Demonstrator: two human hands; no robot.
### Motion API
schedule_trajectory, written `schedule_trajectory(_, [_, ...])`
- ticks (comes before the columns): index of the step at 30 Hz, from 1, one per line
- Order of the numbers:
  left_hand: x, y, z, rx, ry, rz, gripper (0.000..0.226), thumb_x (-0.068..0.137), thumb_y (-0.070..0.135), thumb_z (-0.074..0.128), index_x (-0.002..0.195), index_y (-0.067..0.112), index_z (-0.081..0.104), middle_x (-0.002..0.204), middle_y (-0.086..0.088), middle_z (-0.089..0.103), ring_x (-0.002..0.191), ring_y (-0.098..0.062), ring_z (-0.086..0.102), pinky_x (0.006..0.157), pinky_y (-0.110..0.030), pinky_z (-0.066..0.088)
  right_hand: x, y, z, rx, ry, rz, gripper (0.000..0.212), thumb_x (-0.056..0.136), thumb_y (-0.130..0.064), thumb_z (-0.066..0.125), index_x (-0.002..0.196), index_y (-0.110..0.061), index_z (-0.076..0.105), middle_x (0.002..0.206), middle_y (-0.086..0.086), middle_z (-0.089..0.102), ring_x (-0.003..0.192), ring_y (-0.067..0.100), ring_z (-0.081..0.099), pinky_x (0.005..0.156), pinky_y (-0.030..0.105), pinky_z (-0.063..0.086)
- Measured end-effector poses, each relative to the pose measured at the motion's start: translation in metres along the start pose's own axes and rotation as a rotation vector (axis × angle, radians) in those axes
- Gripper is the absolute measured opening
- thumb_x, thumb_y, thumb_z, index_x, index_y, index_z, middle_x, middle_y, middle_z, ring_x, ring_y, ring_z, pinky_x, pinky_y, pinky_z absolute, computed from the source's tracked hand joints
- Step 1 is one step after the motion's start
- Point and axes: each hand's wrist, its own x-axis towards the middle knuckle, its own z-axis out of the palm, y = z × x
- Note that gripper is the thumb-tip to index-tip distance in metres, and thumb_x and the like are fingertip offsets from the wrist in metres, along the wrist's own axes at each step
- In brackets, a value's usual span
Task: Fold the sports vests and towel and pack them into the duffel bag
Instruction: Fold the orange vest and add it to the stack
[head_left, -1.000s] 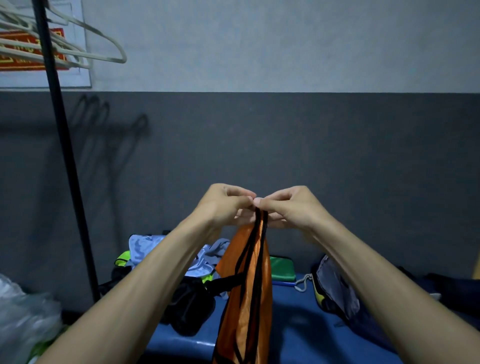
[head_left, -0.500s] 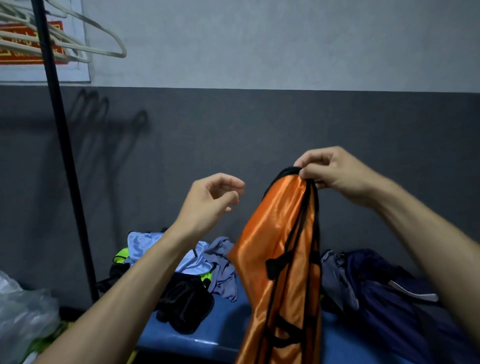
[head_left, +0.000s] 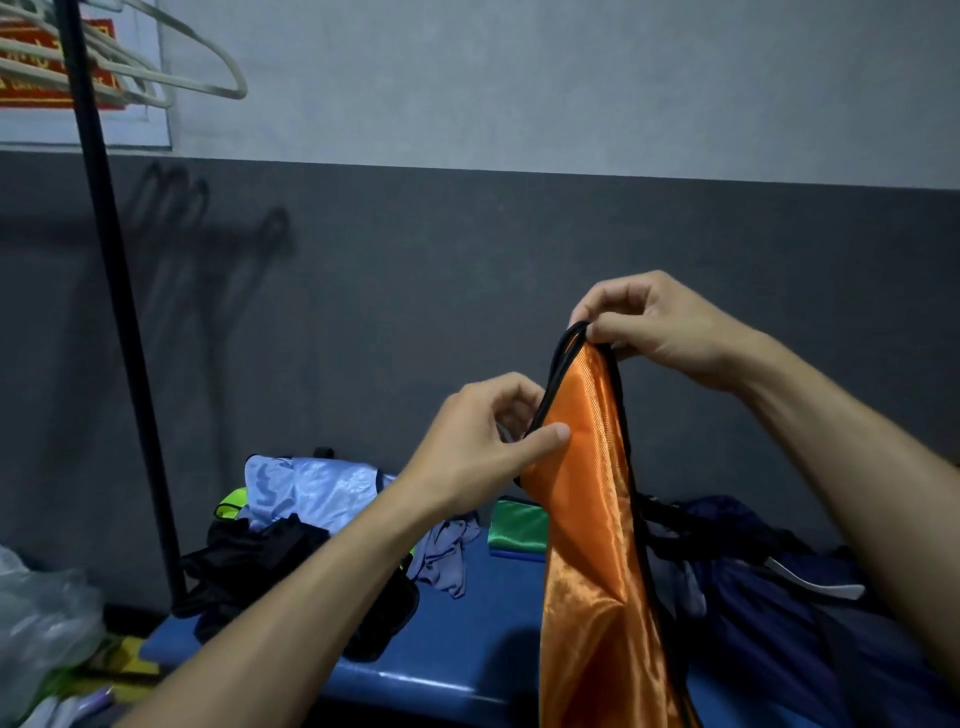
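The vest (head_left: 587, 519) hangs vertically above the counter (head_left: 467, 649). The right hand (head_left: 660, 332) pinches its top strap; the left hand (head_left: 488, 441), lower, pinches the near trimmed edge.

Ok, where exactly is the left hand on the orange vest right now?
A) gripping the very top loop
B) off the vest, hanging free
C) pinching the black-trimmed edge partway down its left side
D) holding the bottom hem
C: the left hand pinches the black-trimmed edge of the orange vest with its thumb across the fabric, lower than the right hand, which holds the top loop.
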Motion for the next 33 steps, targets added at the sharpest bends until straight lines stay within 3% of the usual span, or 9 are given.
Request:
schedule_trajectory(5, [-0.01,-0.008,-0.007,-0.053,-0.248,-0.027,0.026,0.099,0.036,0.067,0.091,0.012,0.069,0.085,-0.01,0.071,0.078,-0.024,0.071,0.072,-0.042,0.059,-0.001,0.015,-0.002,0.036,0.114,-0.012,0.014,0.094,0.002,0.06,0.094,-0.003,0.073,0.093,0.018,0.074,0.082,0.019,0.067,0.078,0.032,0.055])
schedule_trajectory(9, [-0.011,-0.016,-0.025,0.461,-0.209,0.188,0.033,0.1,0.047,0.06,0.078,0.023,0.057,0.069,0.002,0.062,0.066,-0.019,0.061,0.062,-0.039,0.046,-0.007,0.037,0.0,0.043,0.125,0.009,0.013,0.094,0.001,0.065,0.094,-0.007,0.075,0.09,0.012,0.076,0.081,0.015,0.069,0.077,0.028,0.055])
schedule_trajectory(11, [-0.001,-0.011,-0.042,0.811,-0.099,0.386,0.034,0.095,0.05,0.058,0.073,0.028,0.045,0.062,0.01,0.049,0.067,-0.017,0.055,0.066,-0.035,0.037,-0.011,0.048,0.003,0.102,0.132,0.024,0.012,0.095,0.0,0.065,0.097,-0.006,0.075,0.091,0.009,0.077,0.083,0.015,0.071,0.079,0.027,0.056])
schedule_trajectory(13, [0.013,0.001,-0.068,0.954,-0.054,0.473,0.029,0.087,0.052,0.061,0.073,0.034,0.044,0.062,0.013,0.048,0.075,-0.019,0.056,0.07,-0.035,0.034,-0.016,0.058,0.007,0.172,0.105,0.035,0.011,0.095,-0.002,0.066,0.102,-0.005,0.074,0.095,0.01,0.077,0.087,0.017,0.072,0.082,0.026,0.056])
schedule_trajectory(18, [0.038,0.033,-0.105,1.193,-0.251,0.34,0.045,0.075,0.068,0.054,0.075,0.022,0.055,0.07,0.01,0.058,0.093,-0.012,0.043,0.089,-0.042,0.033,-0.026,0.07,0.016,0.372,-0.029,0.068,0.019,0.095,-0.003,0.064,0.113,0.0,0.069,0.109,0.018,0.073,0.098,0.022,0.07,0.086,0.026,0.056])
schedule_trajectory(22, [0.05,0.045,-0.123,0.982,-0.427,0.201,0.065,0.082,0.078,0.049,0.074,0.014,0.059,0.067,0.003,0.058,0.079,-0.019,0.054,0.08,-0.038,0.044,-0.027,0.072,0.024,0.492,-0.094,0.151,0.021,0.098,-0.006,0.06,0.117,-0.002,0.067,0.105,0.009,0.073,0.097,0.016,0.07,0.087,0.026,0.055])
schedule_trajectory(25, [0.059,0.049,-0.13,0.689,-0.549,0.046,0.054,0.101,0.056,0.05,0.069,0.013,0.056,0.062,0.011,0.046,0.058,-0.008,0.042,0.061,-0.03,0.041,-0.023,0.074,0.031,0.5,-0.135,0.236,0.018,0.101,-0.01,0.057,0.114,-0.009,0.07,0.109,0.008,0.073,0.103,0.019,0.068,0.098,0.035,0.048])
schedule_trajectory(30, [0.074,0.043,-0.126,0.978,-0.412,0.136,0.028,0.096,0.043,0.065,0.081,0.02,0.069,0.074,0.006,0.065,0.067,-0.008,0.058,0.066,-0.028,0.044,-0.019,0.066,0.053,0.393,-0.001,0.229,0.025,0.107,-0.016,0.048,0.107,-0.011,0.073,0.1,0.008,0.076,0.091,0.015,0.069,0.089,0.032,0.051])
schedule_trajectory(33, [0.075,0.041,-0.124,0.923,-0.305,0.128,0.024,0.085,0.044,0.079,0.071,0.027,0.069,0.065,0.013,0.065,0.064,-0.002,0.059,0.059,-0.022,0.042,-0.022,0.067,0.069,0.262,0.142,0.127,0.028,0.109,-0.022,0.047,0.109,-0.011,0.074,0.098,0.005,0.076,0.089,0.018,0.071,0.088,0.032,0.055])
